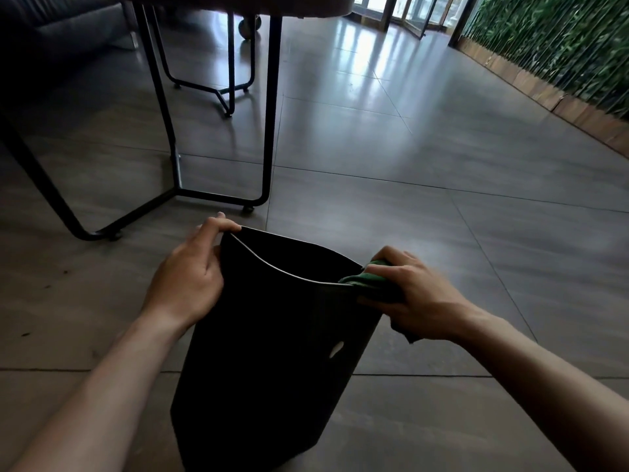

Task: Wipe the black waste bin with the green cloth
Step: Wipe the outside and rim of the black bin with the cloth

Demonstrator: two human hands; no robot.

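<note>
The black waste bin stands on the tiled floor right in front of me, tilted a little, its open mouth facing up and away. My left hand grips the bin's left rim, fingers curled over the edge. My right hand holds the green cloth pressed over the bin's right rim; part of the cloth is folded over the edge and part hangs dark below my palm. A small cut-out shows low on the bin's right side.
A table with thin black metal legs stands just beyond the bin to the left. A dark sofa sits at the far left. A green plant wall with a wooden base runs along the right. Grey floor tiles stretch ahead.
</note>
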